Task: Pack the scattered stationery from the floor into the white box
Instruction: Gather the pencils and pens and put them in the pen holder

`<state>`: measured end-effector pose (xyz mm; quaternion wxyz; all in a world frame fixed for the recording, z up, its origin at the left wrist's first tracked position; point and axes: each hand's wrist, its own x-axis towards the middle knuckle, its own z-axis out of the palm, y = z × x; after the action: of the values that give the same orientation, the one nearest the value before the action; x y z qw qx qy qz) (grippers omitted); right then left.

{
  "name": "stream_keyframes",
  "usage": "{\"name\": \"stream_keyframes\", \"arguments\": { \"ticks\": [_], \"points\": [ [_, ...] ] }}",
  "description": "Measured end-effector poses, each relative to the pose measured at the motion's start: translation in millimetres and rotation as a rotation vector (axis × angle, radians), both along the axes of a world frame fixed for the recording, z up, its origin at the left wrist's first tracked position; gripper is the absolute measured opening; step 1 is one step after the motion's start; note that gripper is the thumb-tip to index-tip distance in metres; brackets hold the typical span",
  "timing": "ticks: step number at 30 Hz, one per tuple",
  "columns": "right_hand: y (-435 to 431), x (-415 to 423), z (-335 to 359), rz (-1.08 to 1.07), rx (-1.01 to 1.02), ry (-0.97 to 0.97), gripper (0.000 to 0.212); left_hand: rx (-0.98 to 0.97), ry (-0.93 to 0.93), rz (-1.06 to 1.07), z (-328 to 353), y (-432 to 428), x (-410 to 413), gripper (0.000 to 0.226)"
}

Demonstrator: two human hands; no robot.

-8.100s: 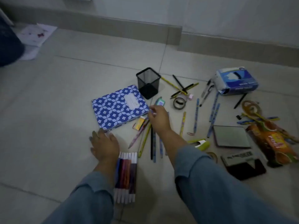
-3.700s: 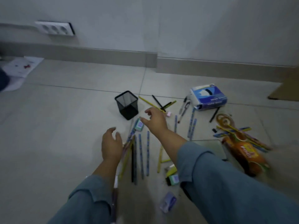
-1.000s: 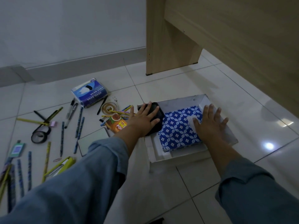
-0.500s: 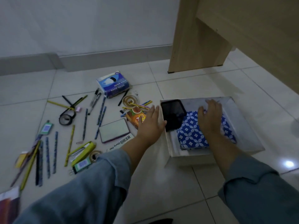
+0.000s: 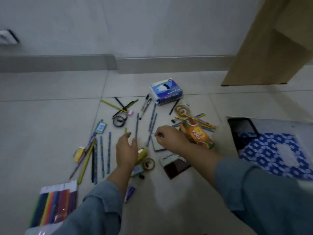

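— Where is the white box sitting?
— It is lying on the floor at the right edge. It is holding the blue patterned notebook, with the black mesh pen holder lying in its far left corner.
— And what are the hands doing?
— The left hand is hovering over the yellow-green stapler, fingers loose and spread, carrying nothing. The right hand is hanging just beside the orange snack packet with its fingers curling and thumb and forefinger drawing close. It is blurring too much to tell whether they are pinching anything.
— What is lying around them?
— Pencils are lying left of the left hand, a marker pack is sitting at the lower left, and a face mask box is resting near the wall.
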<state>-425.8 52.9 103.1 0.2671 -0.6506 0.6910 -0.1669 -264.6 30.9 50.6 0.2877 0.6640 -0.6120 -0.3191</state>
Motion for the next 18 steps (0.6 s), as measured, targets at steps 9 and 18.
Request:
{"name": "stream_keyframes", "arguments": {
  "ticks": [9,18],
  "points": [
    [-69,174,-84,-0.191,0.188,0.018,0.027,-0.007,-0.213,0.356,-36,-46,148,0.035],
    [-95,190,-111,-0.328,0.211,0.124,0.027,0.108,-0.420,-0.013,-55,-82,139,0.032]
  ]
}}
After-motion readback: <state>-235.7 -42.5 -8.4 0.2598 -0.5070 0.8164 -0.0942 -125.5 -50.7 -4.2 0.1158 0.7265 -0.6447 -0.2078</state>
